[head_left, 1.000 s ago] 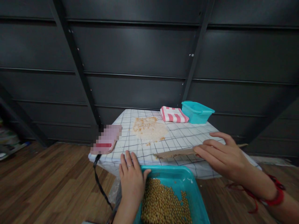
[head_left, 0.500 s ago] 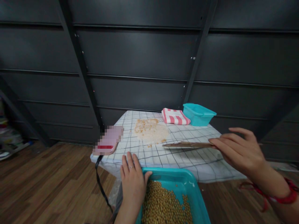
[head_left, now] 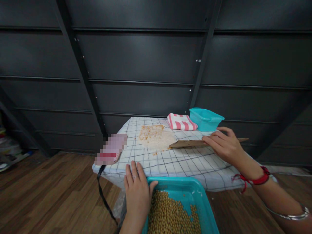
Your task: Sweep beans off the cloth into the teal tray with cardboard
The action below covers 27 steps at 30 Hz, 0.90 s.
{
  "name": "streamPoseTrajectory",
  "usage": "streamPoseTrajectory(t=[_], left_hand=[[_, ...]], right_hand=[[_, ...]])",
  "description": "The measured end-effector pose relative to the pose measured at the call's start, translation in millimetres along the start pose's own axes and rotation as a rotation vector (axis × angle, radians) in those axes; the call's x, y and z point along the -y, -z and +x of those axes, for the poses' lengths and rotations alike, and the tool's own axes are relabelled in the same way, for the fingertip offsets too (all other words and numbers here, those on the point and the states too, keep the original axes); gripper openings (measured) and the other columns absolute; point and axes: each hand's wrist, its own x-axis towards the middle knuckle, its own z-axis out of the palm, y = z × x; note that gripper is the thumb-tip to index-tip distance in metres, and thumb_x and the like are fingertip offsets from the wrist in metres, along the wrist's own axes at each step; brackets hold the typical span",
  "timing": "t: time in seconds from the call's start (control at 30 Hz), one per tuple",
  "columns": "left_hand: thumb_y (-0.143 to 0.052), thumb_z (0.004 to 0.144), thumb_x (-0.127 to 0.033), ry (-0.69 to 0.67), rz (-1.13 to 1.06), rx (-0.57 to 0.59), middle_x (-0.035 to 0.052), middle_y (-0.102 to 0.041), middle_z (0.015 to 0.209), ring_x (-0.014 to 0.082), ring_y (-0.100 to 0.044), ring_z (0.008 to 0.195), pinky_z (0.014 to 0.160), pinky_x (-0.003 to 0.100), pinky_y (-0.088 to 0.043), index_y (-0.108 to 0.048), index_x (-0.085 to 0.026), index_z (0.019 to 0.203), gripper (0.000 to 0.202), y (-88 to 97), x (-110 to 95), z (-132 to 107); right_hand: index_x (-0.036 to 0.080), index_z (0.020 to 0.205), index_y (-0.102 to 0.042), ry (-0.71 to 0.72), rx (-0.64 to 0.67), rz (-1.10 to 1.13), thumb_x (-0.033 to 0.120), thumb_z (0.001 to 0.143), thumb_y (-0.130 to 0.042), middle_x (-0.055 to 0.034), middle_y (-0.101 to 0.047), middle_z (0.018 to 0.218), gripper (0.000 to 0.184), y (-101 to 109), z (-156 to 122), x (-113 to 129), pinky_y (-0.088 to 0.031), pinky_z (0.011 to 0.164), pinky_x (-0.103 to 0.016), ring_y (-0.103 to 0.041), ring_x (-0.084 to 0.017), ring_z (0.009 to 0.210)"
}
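Observation:
In the head view, my right hand pinches a flat piece of brown cardboard by its upper edge. The cardboard is tilted over the checked cloth, its left end beside a pile of white grains like rice mixed with yellow kernels. My left hand lies with fingers stretched toward the table edge, its thumb resting on the rim of a turquoise tub. Round yellow-brown beans cover most of the tub's bottom. Where the left palm touches the tub is hidden.
A folded pink-and-white striped towel lies at the back, next to a smaller turquoise basket. On the left of the white checked tablecloth is a pink, pixelated flat object. A black strap hangs below it. Dark wall panels stand behind.
My right hand has moved left and slightly up with the cardboard, which now tilts so more of its brown face shows. My left hand stays at the tub.

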Motion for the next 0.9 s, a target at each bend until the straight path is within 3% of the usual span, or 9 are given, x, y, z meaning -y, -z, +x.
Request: streamPoseTrajectory(t=[0.2, 0.5, 0.7, 0.9], left_hand=[[-0.044, 0.076, -0.051, 0.004, -0.025, -0.002, 0.0300, -0.040, 0.126, 0.0423, -0.030, 0.121, 0.085, 0.051, -0.042, -0.042, 0.005, 0.119, 0.070, -3.2, 1.1, -1.5], [-0.048, 0.075, -0.049, -0.007, 0.002, -0.030, 0.0295, -0.043, 0.123, 0.0428, -0.035, 0.116, 0.083, 0.050, -0.044, -0.044, 0.005, 0.116, 0.069, -2.0, 0.6, -0.4], [-0.039, 0.079, -0.050, 0.022, -0.055, 0.023, 0.0301, -0.038, 0.128, 0.0414, -0.024, 0.124, 0.088, 0.053, -0.039, -0.040, 0.003, 0.121, 0.068, -4.9, 1.0, -2.3], [-0.039, 0.078, -0.053, 0.012, -0.032, -0.017, 0.0301, -0.042, 0.125, 0.0431, -0.030, 0.120, 0.085, 0.053, -0.041, -0.042, 0.005, 0.118, 0.070, -6.3, 1.5, -2.6]], right_hand=[[0.013, 0.084, -0.055, -0.005, -0.040, 0.026, 0.004, 0.080, -0.047, -0.0020, -0.063, 0.064, 0.013, 6.3, 1.2, 2.3, -0.039, 0.077, -0.037, -0.054, -0.013, 0.064], [0.014, 0.080, -0.057, -0.016, -0.035, 0.039, 0.007, 0.081, -0.047, -0.0017, -0.063, 0.064, 0.012, -0.8, 6.8, 5.4, -0.038, 0.076, -0.036, -0.054, -0.013, 0.063], [0.015, 0.082, -0.056, 0.003, -0.035, 0.087, 0.006, 0.081, -0.047, -0.0011, -0.063, 0.064, 0.013, 7.7, 7.3, 8.9, -0.039, 0.076, -0.035, -0.053, -0.012, 0.063], [0.015, 0.086, -0.055, 0.014, -0.043, 0.105, 0.005, 0.080, -0.047, -0.0018, -0.064, 0.066, 0.014, 12.8, 6.0, 11.6, -0.039, 0.075, -0.036, -0.054, -0.013, 0.063]])
